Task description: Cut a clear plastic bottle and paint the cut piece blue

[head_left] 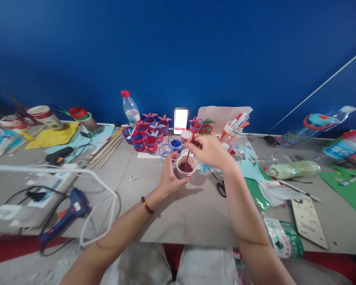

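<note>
A small paper cup point(181, 172) with dark red liquid in it is tilted slightly toward me, with the thumb and fingers of my left hand point(169, 176) around its side. My right hand point(206, 148) pinches a thin red stick point(194, 136), perhaps a paintbrush; its lower end dips into the liquid. Just behind the cup stand a clear plastic cup point(165, 151) and a small pot of blue paint point(176, 144). Several red and blue painted cups point(151, 144) with paper shapes on their rims are grouped behind my left hand.
Scissors point(221, 187) lie by my right forearm. A lit phone point(180, 120) leans on the blue wall. At left are a blue glue gun point(74, 208), white cable point(111, 186) and wooden sticks point(108, 149); at right, a bottle point(295, 170) and green paper point(348, 190).
</note>
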Tool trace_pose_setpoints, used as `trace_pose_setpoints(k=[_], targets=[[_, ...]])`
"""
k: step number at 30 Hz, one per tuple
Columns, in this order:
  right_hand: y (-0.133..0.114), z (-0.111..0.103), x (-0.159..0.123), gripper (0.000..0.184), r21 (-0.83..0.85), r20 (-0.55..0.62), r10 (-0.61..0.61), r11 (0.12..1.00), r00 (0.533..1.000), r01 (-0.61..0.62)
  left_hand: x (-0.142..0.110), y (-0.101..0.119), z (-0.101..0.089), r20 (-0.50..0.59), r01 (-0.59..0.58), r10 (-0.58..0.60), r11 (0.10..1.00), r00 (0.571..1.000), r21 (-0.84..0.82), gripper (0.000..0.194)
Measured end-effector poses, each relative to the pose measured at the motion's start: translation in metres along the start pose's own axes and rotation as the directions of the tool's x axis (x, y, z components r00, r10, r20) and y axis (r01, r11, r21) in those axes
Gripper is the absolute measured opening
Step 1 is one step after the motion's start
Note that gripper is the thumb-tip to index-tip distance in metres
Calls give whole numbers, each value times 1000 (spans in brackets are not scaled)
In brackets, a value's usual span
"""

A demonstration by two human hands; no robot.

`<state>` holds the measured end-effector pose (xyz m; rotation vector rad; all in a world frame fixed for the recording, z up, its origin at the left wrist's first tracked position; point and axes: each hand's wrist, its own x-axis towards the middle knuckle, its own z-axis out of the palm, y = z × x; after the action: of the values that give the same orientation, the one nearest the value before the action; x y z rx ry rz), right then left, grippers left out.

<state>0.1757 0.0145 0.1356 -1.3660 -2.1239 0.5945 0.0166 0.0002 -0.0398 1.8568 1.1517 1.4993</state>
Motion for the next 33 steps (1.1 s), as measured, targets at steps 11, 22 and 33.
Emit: trace_pose_setpoints(k=[11,22,33], targets=[[40,-20,2,28,227,-207,121,971,971,-72,-2,-8,9,206,183,-152,973,967,-144,77],[38,-4,9,26,126,-30,58,990,998,-54,4,6,4,172,169,-144,976,974,-138,60],[24,13,11,27,-36,142,-8,999,990,13,6,7,4,169,202,-173,964,970,-173,62]])
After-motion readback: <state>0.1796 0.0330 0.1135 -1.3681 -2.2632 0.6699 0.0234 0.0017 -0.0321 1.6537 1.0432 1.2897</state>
